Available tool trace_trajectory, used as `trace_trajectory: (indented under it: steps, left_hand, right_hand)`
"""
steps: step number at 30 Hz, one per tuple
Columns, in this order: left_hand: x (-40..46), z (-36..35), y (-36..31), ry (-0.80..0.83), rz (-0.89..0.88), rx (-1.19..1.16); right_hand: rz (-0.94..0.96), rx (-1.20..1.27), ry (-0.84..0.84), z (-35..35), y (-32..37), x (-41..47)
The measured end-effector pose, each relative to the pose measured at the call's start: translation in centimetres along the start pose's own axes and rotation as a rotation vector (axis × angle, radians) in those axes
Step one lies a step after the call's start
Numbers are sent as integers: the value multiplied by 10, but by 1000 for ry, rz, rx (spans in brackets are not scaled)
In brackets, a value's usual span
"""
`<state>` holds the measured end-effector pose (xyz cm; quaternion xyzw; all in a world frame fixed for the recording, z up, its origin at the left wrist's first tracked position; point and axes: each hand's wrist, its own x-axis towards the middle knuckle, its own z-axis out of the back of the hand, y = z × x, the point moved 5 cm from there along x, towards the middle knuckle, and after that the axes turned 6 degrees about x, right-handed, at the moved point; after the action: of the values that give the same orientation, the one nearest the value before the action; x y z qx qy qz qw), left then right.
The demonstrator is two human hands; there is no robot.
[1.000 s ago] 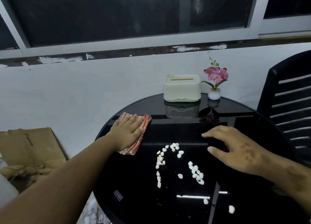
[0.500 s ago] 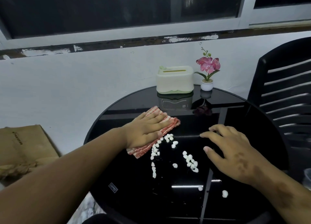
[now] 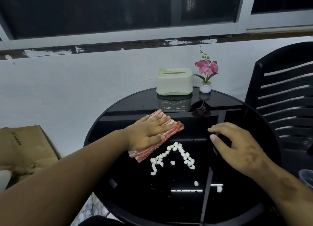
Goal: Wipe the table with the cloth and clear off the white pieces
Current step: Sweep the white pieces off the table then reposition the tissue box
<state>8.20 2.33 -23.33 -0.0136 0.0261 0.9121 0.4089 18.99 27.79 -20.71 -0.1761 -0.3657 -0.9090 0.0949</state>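
Left hand [image 3: 149, 132] flat on cloth [image 3: 157, 137] — fingers straight.

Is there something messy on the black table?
Yes. Small white pieces lie spilled across the middle of the round black table, most in a bent line beside the red-striped cloth under the left hand. Two stray pieces sit apart, nearer the front edge.

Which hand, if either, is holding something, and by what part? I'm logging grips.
Neither has a grip. The left hand presses flat on the middle of the cloth; the right hand holds nothing.
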Motion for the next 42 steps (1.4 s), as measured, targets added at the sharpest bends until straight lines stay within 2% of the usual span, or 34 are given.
trace_trajectory:
  steps: [2, 8, 12, 20, 25, 33, 42]
  left_hand:
    - [6, 0, 20, 1, 87, 7]
    - [13, -4, 67, 25, 353, 30]
    - [10, -6, 68, 37, 404, 33]
    - [-73, -5, 24, 20, 368, 10]
    - [-112, -7, -33, 10, 515, -23]
    - [-103, -4, -129, 34, 681, -7]
    - [-108, -6, -121, 58, 773, -61]
  right_hand:
    - [-1, -45, -9, 7, 1, -6]
    - [-62, -253, 111, -2, -6, -32]
    - [-55, -316, 120, -5, -2, -34]
    - [-41, -344, 135, -5, -2, -35]
    - [-41, -341, 130, -5, -2, -34]
    - [-50, -333, 139, -4, -1, -35]
    - [-47, -315, 135, -2, -1, -34]
